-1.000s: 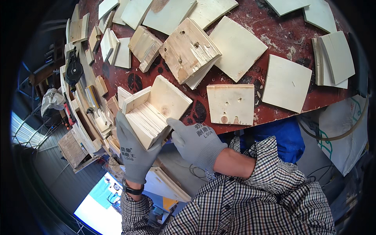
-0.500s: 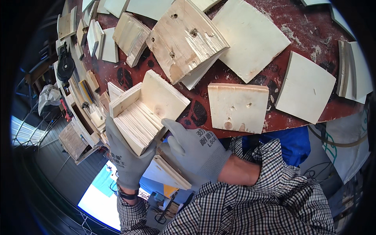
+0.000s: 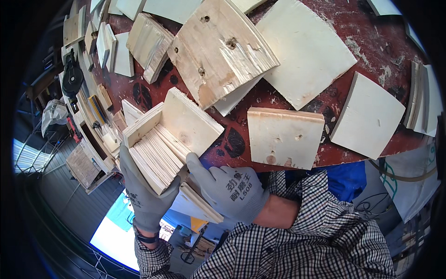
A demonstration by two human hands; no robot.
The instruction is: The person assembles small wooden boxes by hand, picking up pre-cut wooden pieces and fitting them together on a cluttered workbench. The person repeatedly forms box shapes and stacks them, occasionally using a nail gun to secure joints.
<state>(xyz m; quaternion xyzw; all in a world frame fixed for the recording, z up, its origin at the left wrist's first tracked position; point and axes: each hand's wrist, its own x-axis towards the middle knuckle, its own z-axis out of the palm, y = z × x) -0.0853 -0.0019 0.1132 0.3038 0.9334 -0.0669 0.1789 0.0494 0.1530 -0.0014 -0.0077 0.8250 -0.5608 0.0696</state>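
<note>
My left hand (image 3: 146, 197), in a grey glove, wraps the near left side of a bundle of thin wooden strips (image 3: 155, 151). The strips stand packed side by side, with a short wooden board (image 3: 145, 125) along their far end and a pale wooden panel (image 3: 193, 122) along their right. At the bundle's near right corner is my right hand (image 3: 232, 193), also gloved. One finger stretches toward the strips; the others are bent and partly hidden, with no object seen in them. Just below, plywood pieces (image 3: 200, 202) sit at the table edge.
Across the red table (image 3: 346, 21) lie several pale wooden panels (image 3: 369, 116), a thick knotted block (image 3: 220, 51) and a smaller knotted block (image 3: 285, 139). Wood shavings cling to the surface. A black round tool (image 3: 73, 80) and a yellow-edged tool (image 3: 96, 109) lie at the left.
My right hand has turned slightly, its back now facing up more, and its stretched finger has shifted left. The bundle stays in my left hand. The whole view has shifted a little.
</note>
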